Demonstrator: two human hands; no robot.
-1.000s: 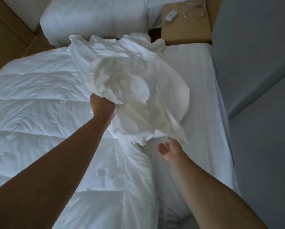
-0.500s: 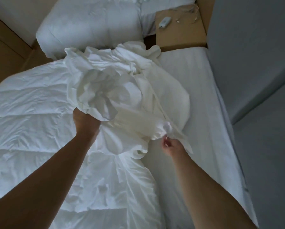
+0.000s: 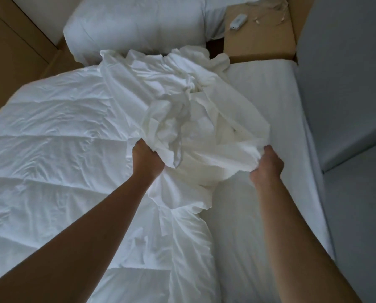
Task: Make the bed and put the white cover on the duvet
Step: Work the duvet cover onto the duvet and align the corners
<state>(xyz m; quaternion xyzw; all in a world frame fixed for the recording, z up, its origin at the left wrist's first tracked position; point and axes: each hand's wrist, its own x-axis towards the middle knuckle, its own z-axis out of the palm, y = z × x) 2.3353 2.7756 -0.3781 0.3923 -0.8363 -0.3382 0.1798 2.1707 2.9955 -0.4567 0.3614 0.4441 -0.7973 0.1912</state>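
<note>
The white cover (image 3: 182,101) is a crumpled heap in the middle of the bed, held up in front of me. My left hand (image 3: 146,159) grips its near left side, fingers buried in the folds. My right hand (image 3: 267,164) grips a bunched edge on its near right side. The quilted white duvet (image 3: 51,149) lies spread over the left half of the bed, partly under the cover. To the right, the mattress sheet (image 3: 270,106) is bare.
A second bed with white bedding (image 3: 134,25) stands beyond. A wooden nightstand (image 3: 259,42) with a small white device (image 3: 238,21) sits at the back right. A grey wall (image 3: 346,84) runs close along the bed's right side. Wooden floor (image 3: 12,51) shows at left.
My right hand, open under the cover a second ago, has risen and taken hold of its right edge. My left hand kept its grip while the heap settled lower and spread.
</note>
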